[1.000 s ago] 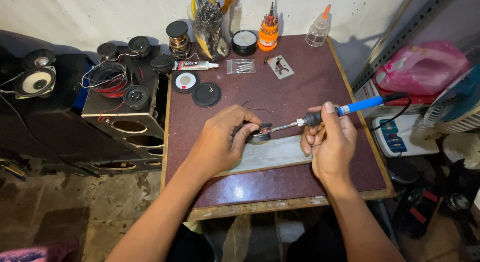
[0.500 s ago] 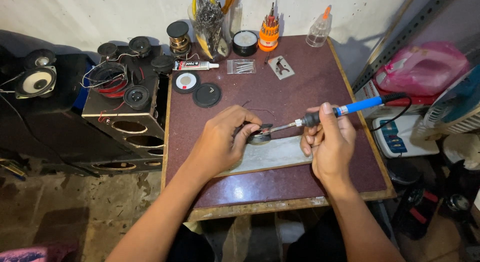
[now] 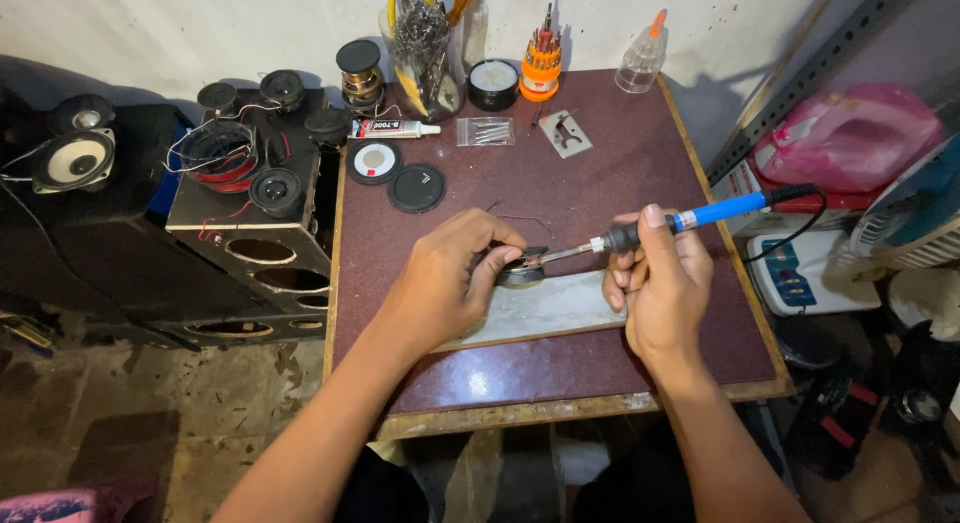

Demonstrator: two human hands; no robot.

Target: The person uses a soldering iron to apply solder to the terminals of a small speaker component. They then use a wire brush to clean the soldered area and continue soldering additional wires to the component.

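Observation:
My left hand point(image 3: 450, 278) grips a small round speaker part point(image 3: 522, 272) near the middle of the maroon table point(image 3: 560, 373). My right hand point(image 3: 660, 283) holds a blue-handled soldering iron point(image 3: 700, 217), whose metal tip rests on the round part. Its black cord point(image 3: 800, 228) runs off to the right. Both hands work above a pale rectangular tile point(image 3: 545, 311) lying on the table. A thin wire point(image 3: 525, 221) curves just behind the part.
At the table's back stand a jar of tools point(image 3: 425, 48), an orange screwdriver set point(image 3: 541, 58), a wire spool point(image 3: 360, 73), a glue tube point(image 3: 395, 129), a clear bottle point(image 3: 642, 58) and two black discs point(image 3: 395, 175). Speaker cabinets with loose drivers point(image 3: 240, 163) sit left; a pink bag point(image 3: 850, 133) right.

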